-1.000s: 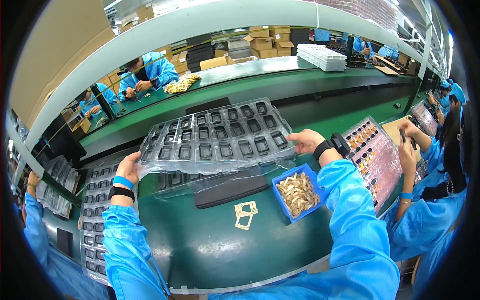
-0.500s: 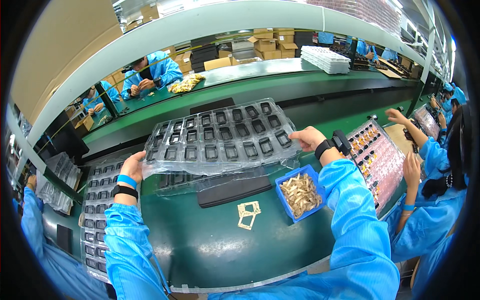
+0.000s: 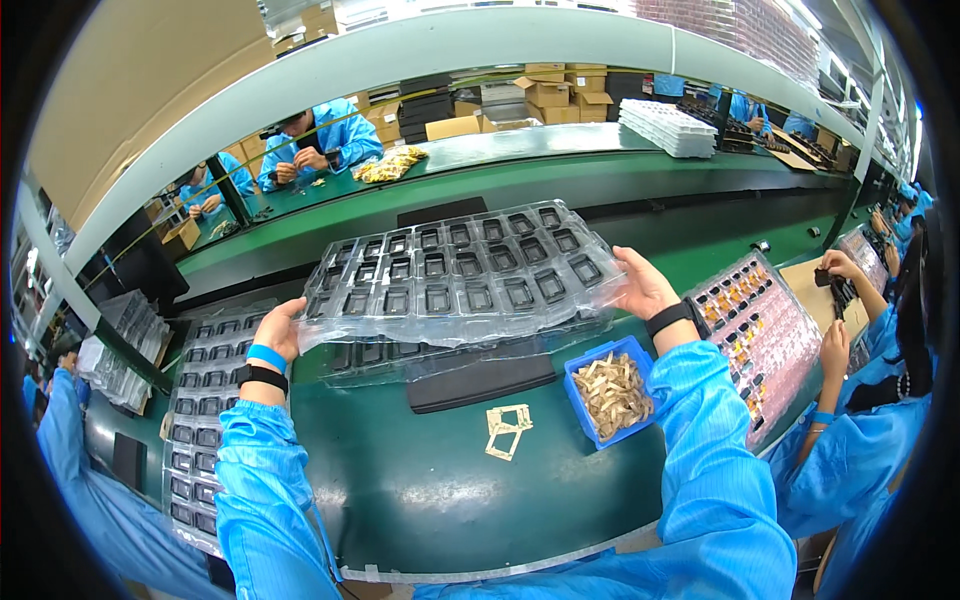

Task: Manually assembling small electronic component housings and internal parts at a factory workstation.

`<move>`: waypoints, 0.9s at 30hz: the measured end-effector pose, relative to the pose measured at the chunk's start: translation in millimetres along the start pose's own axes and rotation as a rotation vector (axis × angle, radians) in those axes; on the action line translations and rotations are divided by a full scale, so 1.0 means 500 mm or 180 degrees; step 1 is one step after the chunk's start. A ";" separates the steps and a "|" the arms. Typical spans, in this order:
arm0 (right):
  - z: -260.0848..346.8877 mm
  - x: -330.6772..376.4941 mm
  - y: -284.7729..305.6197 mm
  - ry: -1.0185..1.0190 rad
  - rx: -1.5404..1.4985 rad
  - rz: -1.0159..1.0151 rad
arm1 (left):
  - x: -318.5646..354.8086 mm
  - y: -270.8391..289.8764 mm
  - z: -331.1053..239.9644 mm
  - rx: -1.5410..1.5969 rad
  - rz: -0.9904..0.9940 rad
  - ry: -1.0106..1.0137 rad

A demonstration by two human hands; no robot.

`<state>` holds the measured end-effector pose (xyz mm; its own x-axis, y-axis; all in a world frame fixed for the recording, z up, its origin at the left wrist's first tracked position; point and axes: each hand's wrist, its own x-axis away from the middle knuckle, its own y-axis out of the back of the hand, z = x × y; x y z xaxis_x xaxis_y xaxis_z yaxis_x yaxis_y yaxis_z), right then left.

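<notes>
Between my hands hangs a clear plastic blister tray (image 3: 449, 299), its pockets filled with rows of black rectangular frame-like parts. My left hand (image 3: 282, 330) grips its left end, and my right hand (image 3: 643, 285) is closed on its right end. The tray is tilted slightly, right side higher. Beneath it lies another clear tray (image 3: 400, 372) with black parts, mostly hidden. A flat black pad (image 3: 482, 384) shows under that lower tray's near edge. To the right, near my right forearm, a blue bin (image 3: 633, 428) holds many small tan strips.
Cream-coloured paper cutouts (image 3: 508, 431) lie on the green table (image 3: 430, 500). Another filled tray (image 3: 205, 408) is at the left. On the right, a tray of yellow-and-black parts (image 3: 752, 330) lies beside a co-worker (image 3: 850, 440). A grey rail (image 3: 440, 45) crosses above.
My right hand has gone from a pointing finger at the tray's right edge to a grip on that end. The view has shifted slightly. The co-worker's hands at right have moved.
</notes>
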<state>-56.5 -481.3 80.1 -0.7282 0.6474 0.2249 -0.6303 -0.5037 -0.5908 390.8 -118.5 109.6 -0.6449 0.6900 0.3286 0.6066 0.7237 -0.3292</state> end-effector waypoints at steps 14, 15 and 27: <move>-0.043 -0.003 -0.024 0.0721 -0.1013 -0.0366 | -0.022 0.036 0.041 -0.0440 -0.0163 0.0179; -0.050 -0.011 -0.007 0.0844 -0.1009 -0.0299 | -0.033 0.047 0.048 -0.0452 -0.0084 0.0223; -0.073 -0.009 -0.016 0.0784 -0.1057 -0.0111 | -0.031 0.034 0.070 0.0089 0.0283 -0.0028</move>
<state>-38.2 -459.4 55.5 -0.5962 0.7987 0.0810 -0.5029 -0.2930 -0.8131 394.9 -117.5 67.9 -0.5932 0.7513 0.2892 0.6485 0.6588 -0.3813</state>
